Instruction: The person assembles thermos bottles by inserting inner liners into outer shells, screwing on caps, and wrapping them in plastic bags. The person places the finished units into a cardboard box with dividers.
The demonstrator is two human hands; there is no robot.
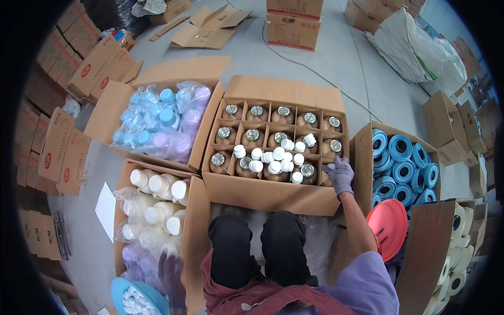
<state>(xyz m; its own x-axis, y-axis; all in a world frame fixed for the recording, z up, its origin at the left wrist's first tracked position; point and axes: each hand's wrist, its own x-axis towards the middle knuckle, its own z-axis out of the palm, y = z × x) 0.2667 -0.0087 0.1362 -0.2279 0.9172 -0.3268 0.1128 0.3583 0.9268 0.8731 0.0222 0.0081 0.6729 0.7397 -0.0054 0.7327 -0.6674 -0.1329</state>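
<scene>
In front of my knees stands a divided cardboard box (273, 195) of brownish, round-shouldered bottles (253, 135) with shiny silver mouths. A loose heap of white stoppers (278, 154) lies over its front and middle compartments. My right hand (342, 176), in a grey glove, is at the front right compartment, its fingers closed on a white stopper (330, 166) over a bottle mostly hidden beneath. Low on the left, my gloved left hand (170, 275) has its fingers stretched out. It is beside a light-blue basin (118, 287) of small white pieces, apparently holding nothing.
Bagged blue and purple plastic parts fill a carton (210, 126) at the far left, with a carton (195, 210) of white bottle-shaped parts nearer. On the right are a carton (362, 157) of blue rings, a red lid-like disc (388, 220) and a carton (430, 252) of cream rings.
</scene>
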